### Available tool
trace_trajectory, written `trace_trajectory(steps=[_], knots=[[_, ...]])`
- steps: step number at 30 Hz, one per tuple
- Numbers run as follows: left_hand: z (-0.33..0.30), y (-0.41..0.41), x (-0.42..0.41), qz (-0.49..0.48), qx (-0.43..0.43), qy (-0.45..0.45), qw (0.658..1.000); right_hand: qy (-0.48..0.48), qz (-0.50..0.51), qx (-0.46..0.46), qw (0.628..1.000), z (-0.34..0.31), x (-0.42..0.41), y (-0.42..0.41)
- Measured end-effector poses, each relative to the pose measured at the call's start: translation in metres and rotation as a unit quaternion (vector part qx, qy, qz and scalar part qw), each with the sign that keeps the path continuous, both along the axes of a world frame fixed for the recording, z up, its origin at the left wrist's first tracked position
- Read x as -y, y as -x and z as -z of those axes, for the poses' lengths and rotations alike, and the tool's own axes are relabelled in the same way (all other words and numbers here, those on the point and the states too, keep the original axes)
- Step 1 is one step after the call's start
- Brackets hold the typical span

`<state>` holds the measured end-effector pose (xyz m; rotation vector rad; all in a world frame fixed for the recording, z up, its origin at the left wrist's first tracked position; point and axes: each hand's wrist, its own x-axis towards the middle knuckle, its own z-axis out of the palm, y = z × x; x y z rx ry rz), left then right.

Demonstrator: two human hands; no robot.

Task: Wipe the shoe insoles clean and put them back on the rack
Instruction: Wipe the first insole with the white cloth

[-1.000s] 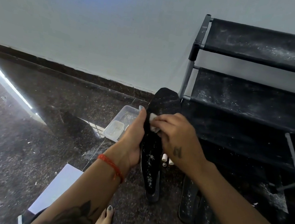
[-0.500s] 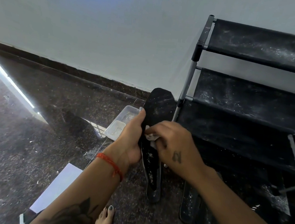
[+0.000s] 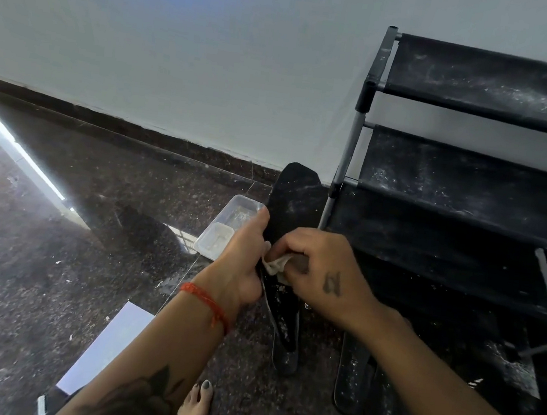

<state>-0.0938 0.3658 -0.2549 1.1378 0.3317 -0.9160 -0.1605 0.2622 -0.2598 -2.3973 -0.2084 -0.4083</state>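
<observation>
Insole (image 3: 294,206) was held upright off the floor, left hand (image 3: 241,265) gripping its edge, right hand (image 3: 317,271) pinching a wipe (image 3: 275,263) mid-length. Heel half looked dusty; two more insoles (image 3: 353,375) lay on the floor beside the rack (image 3: 468,183); nothing racked yet.

A dark speckled floor (image 3: 50,276) carries a black shoe rack (image 3: 474,183) against the wall. Left of the rack's post lies a clear plastic tray (image 3: 218,235); two dusty black insoles (image 3: 353,375) lie before the rack, a white sheet (image 3: 110,349) farther left.
</observation>
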Motion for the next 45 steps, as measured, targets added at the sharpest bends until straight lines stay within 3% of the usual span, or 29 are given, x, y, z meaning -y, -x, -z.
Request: trace_trajectory(steps=[4, 7, 10, 12, 14, 18, 20, 24, 27, 31, 35, 39, 41, 43, 45], knots=[[-0.003, 0.002, 0.002, 0.021, -0.001, 0.017, 1.000, 0.073, 0.118, 0.016, 0.990, 0.004, 0.023, -0.005], [-0.004, 0.001, 0.002, 0.015, 0.000, 0.016, 1.000, -0.006, 0.187, 0.063, 0.980, -0.003, 0.033, -0.003], [-0.003, -0.001, 0.001, -0.011, 0.008, 0.021, 1.000, -0.130, 0.074, 0.029, 0.988, -0.017, 0.015, 0.002], [-0.003, -0.001, 0.000, -0.024, 0.005, 0.025, 0.999, -0.102, -0.027, -0.036, 0.994, -0.018, 0.001, 0.005], [-0.003, -0.001, 0.000, -0.026, 0.002, 0.019, 0.999, -0.044, -0.059, -0.069, 0.995, -0.013, -0.001, 0.005], [0.000, 0.001, 0.000, 0.017, 0.028, 0.003, 0.999, 0.109, 0.023, -0.053, 0.992, -0.001, 0.014, -0.001], [0.000, 0.002, 0.001, 0.036, 0.029, 0.008, 0.999, 0.132, 0.095, -0.045, 0.986, 0.002, 0.027, -0.001], [-0.002, 0.002, 0.001, 0.047, 0.035, 0.016, 0.998, 0.052, 0.237, 0.052, 0.969, 0.001, 0.050, -0.004], [-0.002, 0.004, 0.003, 0.063, 0.039, 0.031, 0.997, 0.051, 0.209, 0.104, 0.971, 0.002, 0.037, -0.007], [-0.003, 0.005, 0.004, 0.069, 0.022, 0.042, 0.997, 0.125, 0.112, 0.082, 0.982, 0.012, 0.030, -0.009], [-0.002, 0.004, 0.003, 0.077, 0.017, 0.044, 0.996, 0.094, 0.216, 0.050, 0.971, 0.017, 0.057, -0.014], [-0.002, 0.001, 0.002, 0.068, 0.020, 0.038, 0.997, -0.008, 0.289, 0.122, 0.950, 0.005, 0.063, -0.016], [-0.001, -0.001, 0.003, 0.067, 0.023, 0.036, 0.997, -0.060, 0.233, 0.149, 0.959, -0.002, 0.046, -0.015], [-0.001, 0.000, 0.003, 0.058, 0.031, 0.033, 0.997, -0.103, 0.129, 0.115, 0.979, -0.006, 0.017, -0.008], [0.000, -0.003, 0.002, 0.026, 0.032, 0.026, 0.999, -0.085, 0.055, 0.078, 0.992, -0.004, -0.006, -0.003]])
